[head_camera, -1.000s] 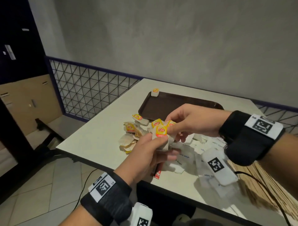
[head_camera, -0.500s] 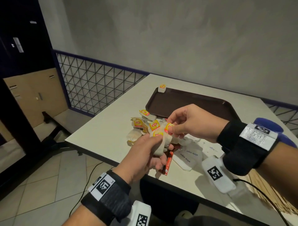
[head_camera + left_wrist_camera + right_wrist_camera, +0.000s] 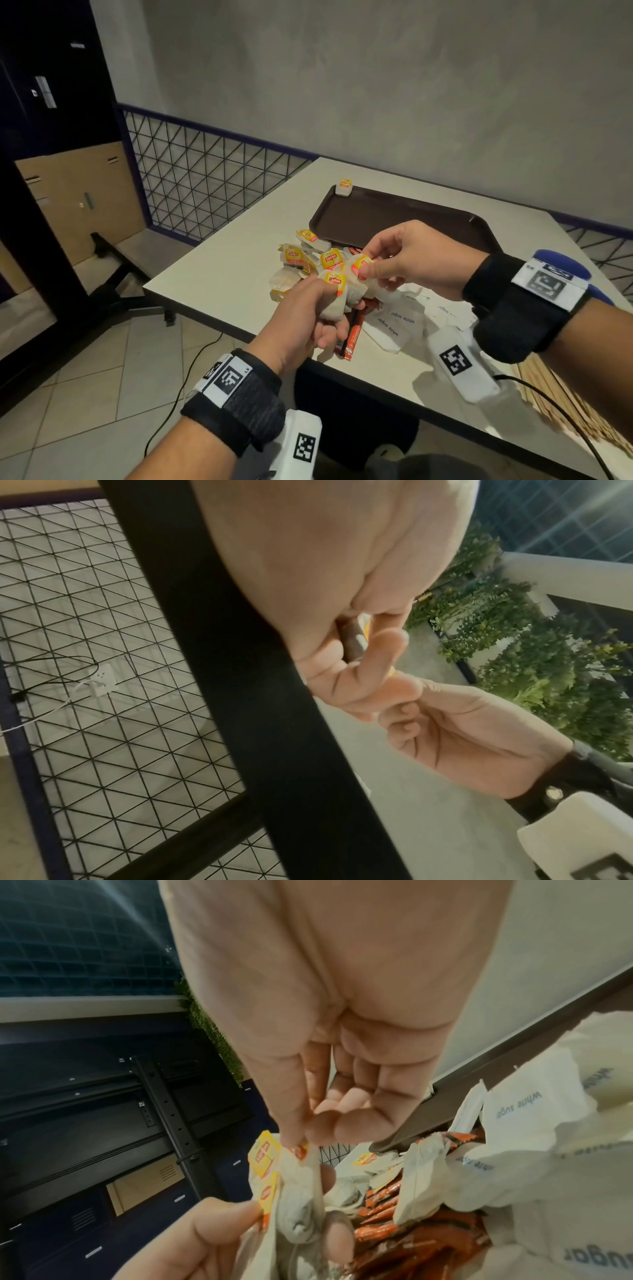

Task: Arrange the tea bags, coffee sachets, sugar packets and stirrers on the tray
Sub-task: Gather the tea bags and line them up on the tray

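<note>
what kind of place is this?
Probably a café or office pantry corner: a white table bearing a brown serving tray, Lipton tea bags and white sugar packets, beside a mesh railing.

Your left hand [image 3: 301, 318] is bare above a black fabric wrist strap [image 3: 236, 407] carrying a white square-coded tag; your right hand [image 3: 414, 260] wears a matching black band [image 3: 520, 308], a blue piece at its two o'clock edge.

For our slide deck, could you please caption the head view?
Both hands, left hand and right hand, gather Lipton tea bags above the table beside a brown tray.
</note>
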Available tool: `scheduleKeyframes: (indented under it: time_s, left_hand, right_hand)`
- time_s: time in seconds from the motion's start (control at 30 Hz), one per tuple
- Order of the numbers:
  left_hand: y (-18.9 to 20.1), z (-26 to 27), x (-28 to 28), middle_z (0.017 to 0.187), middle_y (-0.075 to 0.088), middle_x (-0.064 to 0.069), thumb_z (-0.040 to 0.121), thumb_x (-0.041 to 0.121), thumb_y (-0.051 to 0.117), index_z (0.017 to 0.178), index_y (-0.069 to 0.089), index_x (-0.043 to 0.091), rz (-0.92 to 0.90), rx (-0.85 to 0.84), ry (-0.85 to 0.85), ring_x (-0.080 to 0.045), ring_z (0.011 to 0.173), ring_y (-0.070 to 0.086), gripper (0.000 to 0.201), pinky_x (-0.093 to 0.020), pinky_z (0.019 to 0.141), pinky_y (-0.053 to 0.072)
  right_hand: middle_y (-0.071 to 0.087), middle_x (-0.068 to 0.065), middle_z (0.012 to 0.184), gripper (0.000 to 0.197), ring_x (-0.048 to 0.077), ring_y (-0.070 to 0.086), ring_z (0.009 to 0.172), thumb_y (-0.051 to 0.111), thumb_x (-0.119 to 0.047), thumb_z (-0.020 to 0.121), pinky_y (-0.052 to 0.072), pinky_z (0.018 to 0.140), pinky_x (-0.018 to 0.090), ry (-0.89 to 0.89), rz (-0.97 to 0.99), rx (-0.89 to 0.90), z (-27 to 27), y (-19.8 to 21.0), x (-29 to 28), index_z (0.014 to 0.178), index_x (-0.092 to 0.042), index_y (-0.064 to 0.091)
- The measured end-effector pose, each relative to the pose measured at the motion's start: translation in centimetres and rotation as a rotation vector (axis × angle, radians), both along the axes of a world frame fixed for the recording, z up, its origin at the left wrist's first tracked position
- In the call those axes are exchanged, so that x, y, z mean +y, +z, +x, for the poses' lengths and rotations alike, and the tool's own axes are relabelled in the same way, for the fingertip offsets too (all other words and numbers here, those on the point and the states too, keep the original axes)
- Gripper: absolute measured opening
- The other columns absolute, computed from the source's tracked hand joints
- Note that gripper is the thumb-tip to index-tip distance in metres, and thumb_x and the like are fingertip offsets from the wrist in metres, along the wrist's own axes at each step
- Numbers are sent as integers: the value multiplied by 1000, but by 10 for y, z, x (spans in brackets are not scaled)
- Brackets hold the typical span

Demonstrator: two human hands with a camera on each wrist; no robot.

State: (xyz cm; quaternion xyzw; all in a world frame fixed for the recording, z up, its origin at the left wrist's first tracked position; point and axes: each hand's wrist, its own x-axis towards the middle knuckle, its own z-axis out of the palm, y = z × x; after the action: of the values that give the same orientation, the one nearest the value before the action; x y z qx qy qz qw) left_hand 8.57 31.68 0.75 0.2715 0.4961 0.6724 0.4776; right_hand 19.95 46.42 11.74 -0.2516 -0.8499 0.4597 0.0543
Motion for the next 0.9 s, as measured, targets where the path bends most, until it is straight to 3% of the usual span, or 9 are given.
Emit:
scheduleKeyframes:
  time_s: [0.2, 0.33, 0.47, 0.6, 0.67, 0.8, 0.9]
  left_hand:
    - [-2, 0, -1, 65, 53, -24, 100, 14, 27, 129, 48, 0, 17, -64, 32, -20, 41, 33, 38, -26, 42, 36]
    - [-3, 1, 1, 90, 63, -31, 100, 12, 27, 129, 46, -2, 35, -45, 74, -24, 48, 37, 37, -24, 40, 36]
    - [1, 3, 0, 89, 69, -22, 102, 12, 27, 123, 49, 2, 57, -110, 77, -22, 48, 43, 32, -21, 37, 33]
    - [-2, 3, 3, 71, 57, -17, 104, 31, 34, 108, 59, 2, 60, -181, 79, -20, 47, 40, 39, -20, 34, 30]
    - [0, 4, 5, 73, 63, -10, 106, 39, 37, 98, 68, 9, 95, -210, 103, -16, 47, 45, 44, -18, 32, 29]
    - [0, 5, 6, 79, 66, -5, 104, 65, 34, 89, 81, 26, 145, -178, 98, -14, 51, 46, 62, -17, 34, 28]
    - [-2, 5, 5, 75, 62, -6, 98, 76, 32, 93, 78, 25, 130, -150, 104, -15, 49, 44, 69, -16, 35, 27]
  right_hand:
    - [75, 18, 88, 19, 15, 63, 63, 82, -14, 80, 56, 59, 24, -10, 2, 16, 8, 6, 4, 95, -2, 76]
    - [74, 19, 88, 20, 13, 61, 62, 82, -16, 79, 55, 59, 24, -6, 26, 19, 15, 11, 5, 93, -3, 76]
    - [75, 15, 91, 23, 15, 60, 71, 83, -26, 72, 50, 63, 30, 84, 94, -8, 25, 23, 3, 88, -10, 77]
    - [74, 17, 88, 22, 12, 59, 67, 83, -14, 77, 47, 58, 25, 226, 36, -39, 23, 27, -9, 93, -2, 75]
    - [72, 15, 84, 22, 13, 62, 68, 83, -6, 77, 51, 59, 23, 253, -5, -28, 15, 20, -16, 97, -1, 74]
    - [69, 16, 81, 28, 25, 65, 72, 85, -8, 78, 59, 77, 42, 221, 103, -20, -6, 0, -23, 103, -12, 75]
    - [75, 8, 81, 29, 22, 72, 69, 86, -15, 80, 63, 76, 43, 168, 273, -30, -16, -12, -25, 107, -17, 74]
